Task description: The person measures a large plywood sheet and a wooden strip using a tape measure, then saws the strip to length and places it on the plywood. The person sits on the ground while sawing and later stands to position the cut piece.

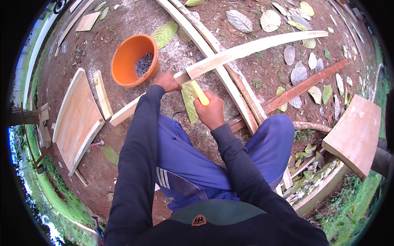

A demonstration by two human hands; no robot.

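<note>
A long, pale wooden board (250,50) runs from in front of me toward the far right, lying across other timber. My left hand (167,82) is closed at its near end. In my closed right hand (210,111) is the yellow handle (200,93) of a tool. Its thin dark metal part (188,74) meets the board just right of my left hand; the tool's exact kind is unclear. Beyond my left hand stands an orange bucket (119,65) holding many nails (144,64).
Two long timbers (223,76) pass under the board. A reddish-brown plank (305,84) lies to the right, near a wooden panel (356,135). At left rests a framed wooden panel (77,119) beside short offcuts (102,94). Large leaves (298,75) litter the dirt.
</note>
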